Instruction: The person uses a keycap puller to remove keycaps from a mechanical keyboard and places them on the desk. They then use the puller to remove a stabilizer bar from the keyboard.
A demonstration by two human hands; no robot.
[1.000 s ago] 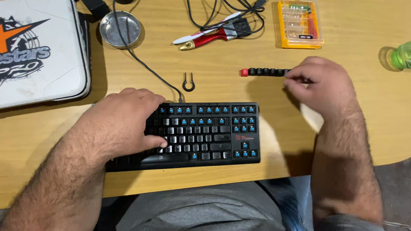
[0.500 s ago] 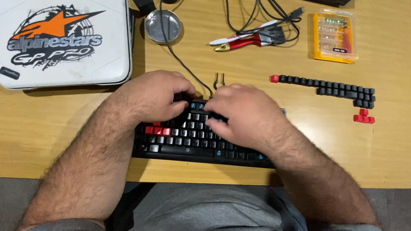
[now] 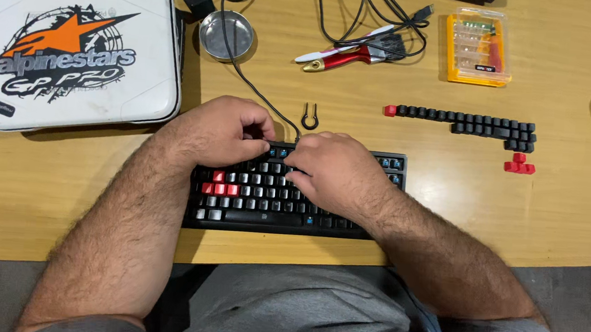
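Both hands are sitting on the black keyboard (image 3: 265, 198) at the worktop's near edge — left hand (image 3: 218, 131) and right hand (image 3: 333, 172) pinching at the far key row, exact grip hidden. A slip could be popping a keycap off toward the loose keycaps (image 3: 472, 123).

Your black keyboard (image 3: 265, 198) lies flat at the table's near edge, a cluster of red keycaps (image 3: 220, 186) at its left, several bare blue switches showing at its right end.
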